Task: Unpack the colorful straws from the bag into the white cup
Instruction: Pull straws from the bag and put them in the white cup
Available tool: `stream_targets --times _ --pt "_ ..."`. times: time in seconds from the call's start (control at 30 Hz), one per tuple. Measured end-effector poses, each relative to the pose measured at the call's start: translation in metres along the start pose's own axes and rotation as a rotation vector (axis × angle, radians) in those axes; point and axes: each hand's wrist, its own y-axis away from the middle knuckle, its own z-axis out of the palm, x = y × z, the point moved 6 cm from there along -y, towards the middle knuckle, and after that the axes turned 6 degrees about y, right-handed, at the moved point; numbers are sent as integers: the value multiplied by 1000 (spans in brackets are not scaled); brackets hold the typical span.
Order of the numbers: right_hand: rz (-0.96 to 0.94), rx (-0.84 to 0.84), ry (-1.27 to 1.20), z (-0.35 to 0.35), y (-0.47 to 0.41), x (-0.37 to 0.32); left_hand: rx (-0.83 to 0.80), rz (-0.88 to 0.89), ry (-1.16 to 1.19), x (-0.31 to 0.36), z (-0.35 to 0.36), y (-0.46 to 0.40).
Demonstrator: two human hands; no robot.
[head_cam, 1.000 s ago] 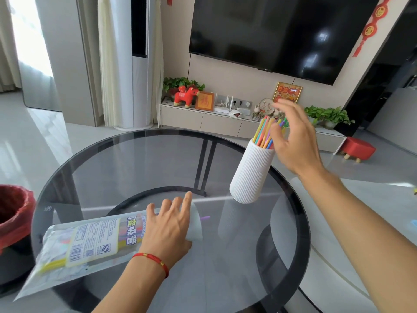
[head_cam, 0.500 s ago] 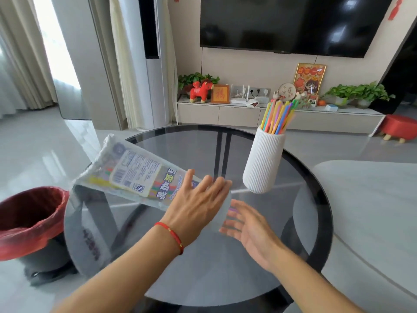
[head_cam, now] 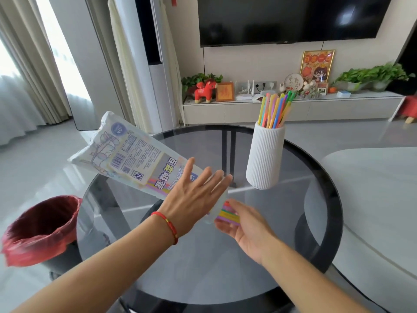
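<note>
My left hand (head_cam: pixel 195 199) holds the clear printed straw bag (head_cam: pixel 133 159) tilted above the glass table, closed end raised to the upper left, open mouth pointing down to the right. Several colorful straws (head_cam: pixel 228 215) stick out of the mouth and rest on the fingers of my right hand (head_cam: pixel 246 224), which is cupped palm up just below the mouth. The white ribbed cup (head_cam: pixel 265 158) stands upright on the table to the right of the bag, with several colorful straws (head_cam: pixel 274 111) standing in it.
The round dark glass table (head_cam: pixel 325 197) has a black rim. A bin with a red liner (head_cam: pixel 38 229) stands on the floor at the left. A pale sofa edge (head_cam: pixel 374 188) lies to the right. A TV cabinet with ornaments runs along the back wall.
My left hand lifted the bag off the table and tilted it mouth down. My right hand left the cup and came under the mouth, where straw ends now slide out.
</note>
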Motion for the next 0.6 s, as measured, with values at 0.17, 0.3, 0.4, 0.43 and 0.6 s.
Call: stream_targets --times 0.17,0.3,0.4,0.43,0.6 --pt "-97 128 84 -12 -2 -2 24 -14 37 7 5 0" --pt "-141 132 73 -12 -2 -6 62 -58 119 4 10 0" --pt "-198 140 119 -17 -3 -12 77 -89 171 -1 18 4" --pt "-226 146 163 -20 -4 -16 72 -107 184 -4 22 6" --pt "-312 146 352 -53 -6 -43 -48 -186 272 -17 50 23"
